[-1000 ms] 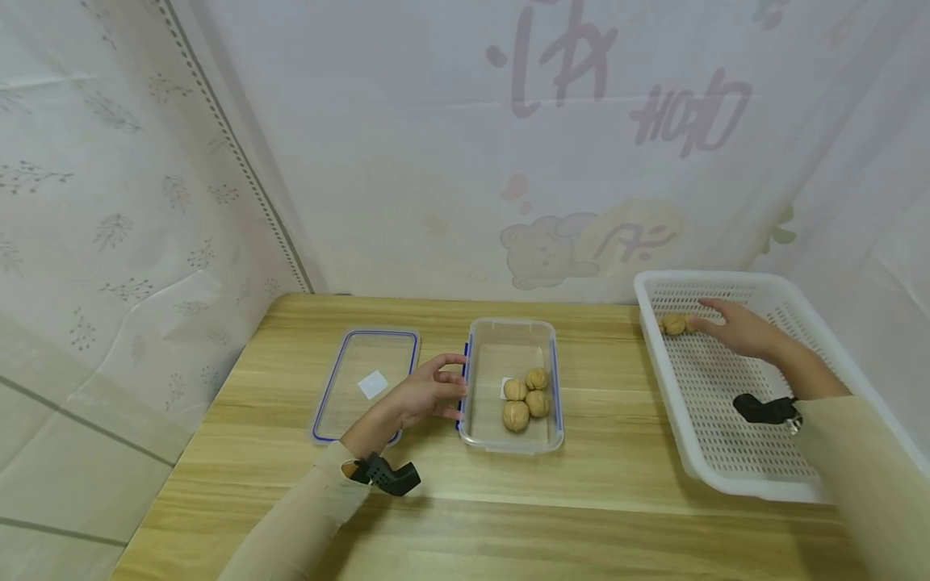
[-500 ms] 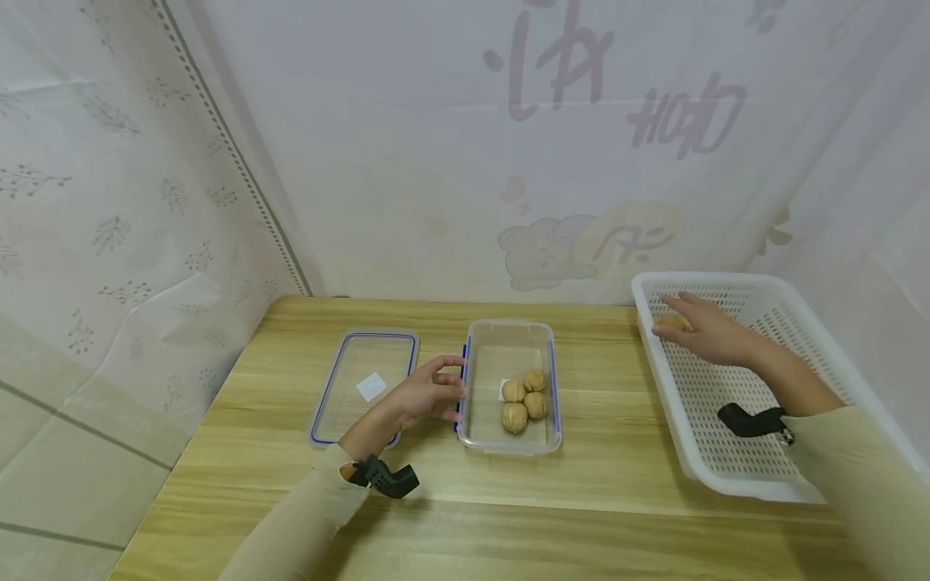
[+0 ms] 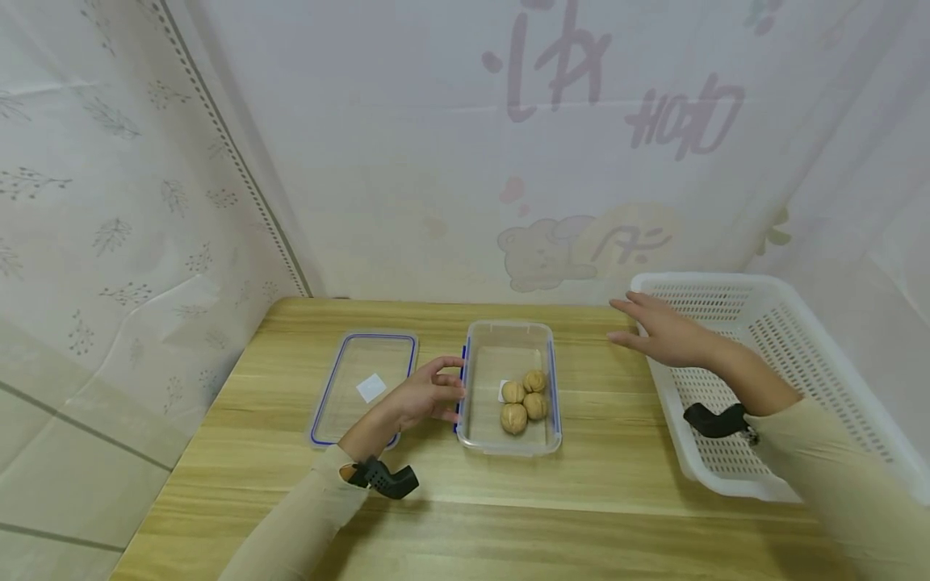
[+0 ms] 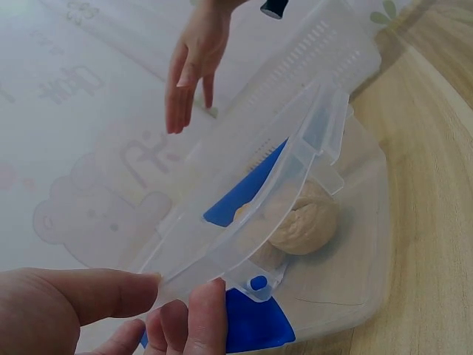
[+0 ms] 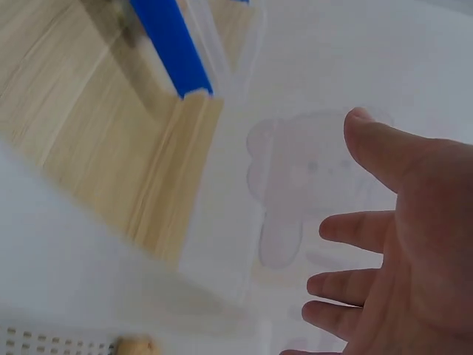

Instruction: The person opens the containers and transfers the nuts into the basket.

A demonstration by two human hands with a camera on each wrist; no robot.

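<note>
My left hand (image 3: 425, 394) rests its fingertips against the left side of a clear plastic food box (image 3: 484, 432) with blue latches. In the left wrist view its thumb and fingers sit at the rim beside a blue latch (image 4: 259, 325). Several walnuts (image 3: 513, 418) lie in the right front part of the box. Over the left rim of a white perforated basket (image 3: 676, 420) hovers my right hand (image 3: 664, 332), fingers spread, with nothing seen between them. A blurred walnut (image 5: 137, 346) shows in the basket at the bottom of the right wrist view.
The box's clear lid (image 3: 341, 363), with a blue seal and a white label (image 3: 371, 388), lies flat left of the box. Everything stands on a wooden table (image 3: 436, 516), and a printed white curtain (image 3: 407, 161) hangs behind it.
My right hand has moved left from over the walnuts inside the basket to above its left rim. The left hand and the walnuts in the box have stayed put.
</note>
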